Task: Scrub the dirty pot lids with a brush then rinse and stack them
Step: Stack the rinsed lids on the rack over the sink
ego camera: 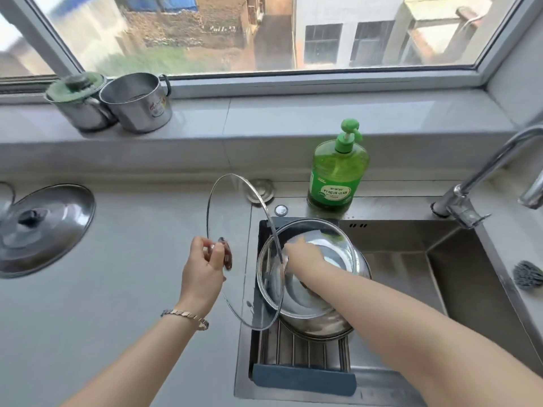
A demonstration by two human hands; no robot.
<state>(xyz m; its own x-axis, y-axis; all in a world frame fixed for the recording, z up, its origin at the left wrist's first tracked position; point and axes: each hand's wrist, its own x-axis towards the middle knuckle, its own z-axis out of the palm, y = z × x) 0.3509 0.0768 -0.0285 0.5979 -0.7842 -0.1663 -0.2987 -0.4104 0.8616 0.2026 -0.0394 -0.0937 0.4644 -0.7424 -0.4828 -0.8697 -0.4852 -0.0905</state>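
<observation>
- Head view: I see my left hand [202, 268] pinching the dark knob [226, 255] of a glass lid [235, 218], thumb and fingers curled round it.
- The glass lid stands nearly on edge, held in the air over the left rim of the sink [470, 289], half above the tabletop [117, 318].
- My right hand [305, 252] reaches into the sink and rests on the stacked lids [323, 312]; it is blurred, so I cannot tell whether it grips anything.
- Those stacked lids sit on a slatted rack [302, 374] across the left part of the sink.
- A steel lid [44, 227] lies flat on the tabletop, well left of the sink.
- A bristled brush [527, 274] lies on the sink's right edge.
- A green soap bottle [335, 174] stands just behind the sink, and the faucet [484, 171] rises at its back right corner.
- Two steel pots [117, 104] stand touching on the windowsill, far behind and left of the sink.
</observation>
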